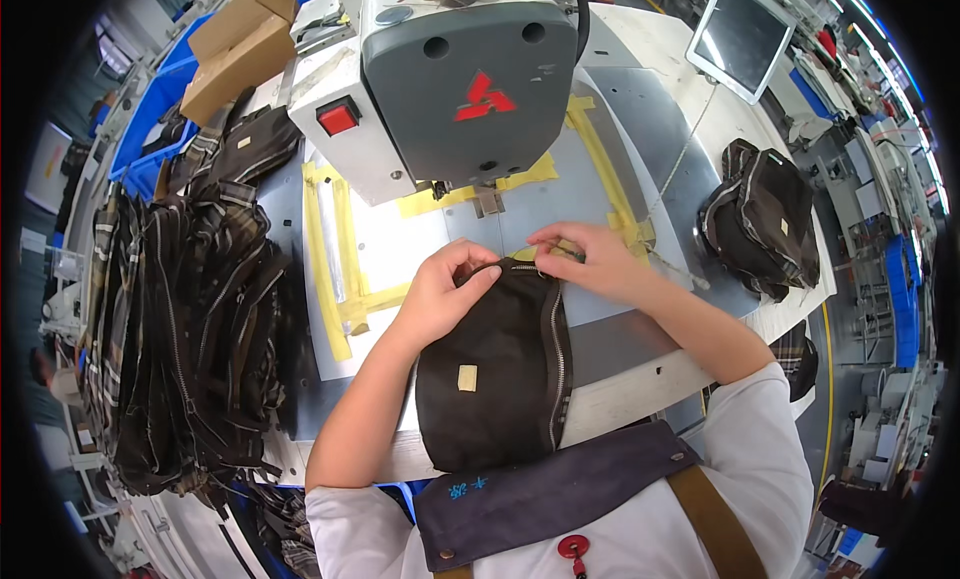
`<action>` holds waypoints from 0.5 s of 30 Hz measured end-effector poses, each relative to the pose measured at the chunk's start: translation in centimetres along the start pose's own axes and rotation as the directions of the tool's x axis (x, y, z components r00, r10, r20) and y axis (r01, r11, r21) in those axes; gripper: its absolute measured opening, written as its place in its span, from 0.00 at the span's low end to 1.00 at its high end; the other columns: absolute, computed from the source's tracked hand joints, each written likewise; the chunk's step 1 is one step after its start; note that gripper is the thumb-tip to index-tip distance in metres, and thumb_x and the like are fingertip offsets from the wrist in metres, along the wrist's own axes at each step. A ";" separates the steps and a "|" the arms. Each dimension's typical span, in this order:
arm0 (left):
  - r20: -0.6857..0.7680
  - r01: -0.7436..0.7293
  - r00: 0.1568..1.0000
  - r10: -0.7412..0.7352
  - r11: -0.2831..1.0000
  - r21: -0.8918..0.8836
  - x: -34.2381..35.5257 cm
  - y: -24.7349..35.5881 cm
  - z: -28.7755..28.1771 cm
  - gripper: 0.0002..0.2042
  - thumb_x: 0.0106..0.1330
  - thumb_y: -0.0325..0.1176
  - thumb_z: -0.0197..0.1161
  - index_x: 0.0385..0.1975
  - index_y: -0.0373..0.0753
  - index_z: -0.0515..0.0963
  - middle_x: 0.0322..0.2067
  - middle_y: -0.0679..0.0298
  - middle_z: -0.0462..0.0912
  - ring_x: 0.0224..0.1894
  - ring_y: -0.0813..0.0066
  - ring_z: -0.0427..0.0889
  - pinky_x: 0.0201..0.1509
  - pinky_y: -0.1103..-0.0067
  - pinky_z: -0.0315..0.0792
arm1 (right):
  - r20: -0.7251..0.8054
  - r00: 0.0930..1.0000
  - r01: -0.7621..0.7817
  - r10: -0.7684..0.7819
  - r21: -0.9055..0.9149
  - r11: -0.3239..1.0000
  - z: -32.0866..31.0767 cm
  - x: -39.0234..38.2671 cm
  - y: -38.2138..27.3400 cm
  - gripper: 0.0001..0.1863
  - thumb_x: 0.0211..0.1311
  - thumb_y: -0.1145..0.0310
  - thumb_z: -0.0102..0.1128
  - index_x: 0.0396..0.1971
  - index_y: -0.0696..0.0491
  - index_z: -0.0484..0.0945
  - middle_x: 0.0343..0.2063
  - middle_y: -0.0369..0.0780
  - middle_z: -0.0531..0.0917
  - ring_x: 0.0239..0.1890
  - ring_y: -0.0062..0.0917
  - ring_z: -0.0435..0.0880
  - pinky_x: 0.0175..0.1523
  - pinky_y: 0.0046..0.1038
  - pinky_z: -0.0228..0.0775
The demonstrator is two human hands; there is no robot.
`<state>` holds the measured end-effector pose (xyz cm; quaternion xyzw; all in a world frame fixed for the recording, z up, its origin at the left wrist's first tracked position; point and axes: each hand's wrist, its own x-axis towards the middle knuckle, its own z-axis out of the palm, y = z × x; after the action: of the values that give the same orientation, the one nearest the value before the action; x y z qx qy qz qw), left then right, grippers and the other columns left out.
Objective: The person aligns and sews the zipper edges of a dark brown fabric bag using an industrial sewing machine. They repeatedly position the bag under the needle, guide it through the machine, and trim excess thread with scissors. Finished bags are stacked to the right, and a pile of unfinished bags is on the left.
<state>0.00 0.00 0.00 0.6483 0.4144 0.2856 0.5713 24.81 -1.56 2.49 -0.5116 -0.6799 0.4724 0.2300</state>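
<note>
A dark brown fabric piece (490,399) hangs toward me over the table's front edge. It has a small pale yellow patch and a metal zipper (557,339) along its right side, curving across the top. My left hand (452,287) pinches its upper left edge, thumb on top. At the upper right corner, by the zipper's end, my right hand (585,262) has thumb and fingers closed on the fabric; the fingertips are partly hidden. Just beyond both hands stands the grey and white sewing machine (440,89), its needle area (487,201) apart from the cloth.
Yellow tape strips (330,249) frame the metal work plate. A tall pile of dark zippered pieces (185,329) lies at left, a smaller stack (765,219) at right. Blue bins and a cardboard box (235,54) stand far left, a tablet-like screen (742,34) far right.
</note>
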 end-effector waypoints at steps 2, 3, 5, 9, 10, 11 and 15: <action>0.024 0.026 0.999 -0.026 0.999 0.031 -0.1 0.7 0.0 0.07 0.64 0.30 0.63 0.37 0.34 0.79 0.26 0.71 0.79 0.28 0.87 0.73 0.33 0.86 0.69 | -0.173 0.964 0.184 -0.201 -0.112 0.977 0.7 0.1 0.6 0.23 0.64 0.53 0.58 0.52 0.52 0.73 0.43 0.42 0.82 0.37 0.33 0.83 0.42 0.33 0.73; 0.068 0.015 0.998 -0.017 0.999 0.028 -0.3 1.0 -0.1 0.07 0.63 0.29 0.63 0.37 0.34 0.79 0.26 0.71 0.79 0.28 0.87 0.73 0.34 0.86 0.69 | -0.187 0.954 0.184 -0.236 -0.259 0.948 0.6 0.1 0.3 0.21 0.64 0.54 0.58 0.49 0.53 0.74 0.41 0.41 0.82 0.36 0.33 0.82 0.41 0.33 0.73; 0.158 -0.003 0.987 0.000 1.000 0.020 -0.5 1.3 -0.2 0.07 0.63 0.28 0.63 0.37 0.33 0.79 0.27 0.71 0.80 0.28 0.87 0.74 0.34 0.85 0.69 | -0.202 0.930 0.158 -0.307 -0.533 0.831 0.3 0.0 -0.7 0.17 0.62 0.56 0.59 0.43 0.53 0.75 0.36 0.40 0.81 0.33 0.34 0.81 0.39 0.33 0.72; 0.347 -0.118 0.932 0.104 0.993 0.019 -1.0 1.2 0.3 0.06 0.63 0.27 0.63 0.37 0.33 0.79 0.29 0.70 0.82 0.30 0.87 0.75 0.35 0.85 0.71 | -0.026 0.868 0.300 -0.496 -0.768 0.566 -0.3 -0.1 -0.7 0.13 0.59 0.58 0.61 0.35 0.52 0.74 0.29 0.37 0.78 0.34 0.33 0.78 0.38 0.33 0.70; 0.358 -0.067 0.931 0.077 0.997 -0.040 -1.0 1.2 0.5 0.06 0.64 0.27 0.63 0.38 0.32 0.79 0.29 0.69 0.82 0.31 0.87 0.75 0.36 0.85 0.70 | 0.016 0.843 0.336 -0.538 -0.797 0.502 -0.5 0.0 -0.8 0.13 0.58 0.59 0.61 0.35 0.51 0.74 0.28 0.37 0.77 0.34 0.32 0.78 0.39 0.33 0.70; 0.366 -0.037 0.929 0.051 0.998 -0.045 -1.1 1.3 0.4 0.06 0.64 0.27 0.63 0.38 0.32 0.79 0.29 0.69 0.82 0.31 0.87 0.75 0.36 0.86 0.70 | 0.061 0.814 0.369 -0.577 -0.822 0.434 -0.7 0.2 -0.8 0.12 0.57 0.59 0.61 0.34 0.51 0.74 0.27 0.36 0.76 0.34 0.31 0.78 0.39 0.34 0.69; 0.388 0.020 0.921 0.011 0.997 -0.076 -1.0 1.3 0.1 0.07 0.64 0.27 0.63 0.38 0.32 0.79 0.29 0.70 0.81 0.31 0.88 0.75 0.35 0.86 0.70 | 0.257 0.744 0.508 -0.617 -0.817 0.273 -1.2 1.3 -1.6 0.10 0.57 0.61 0.61 0.31 0.51 0.74 0.26 0.34 0.76 0.33 0.28 0.78 0.38 0.30 0.68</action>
<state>-0.13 -0.88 1.33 0.6682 0.2830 0.1660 0.6677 24.53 0.08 4.20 -0.3056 -0.9398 -0.0658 0.1379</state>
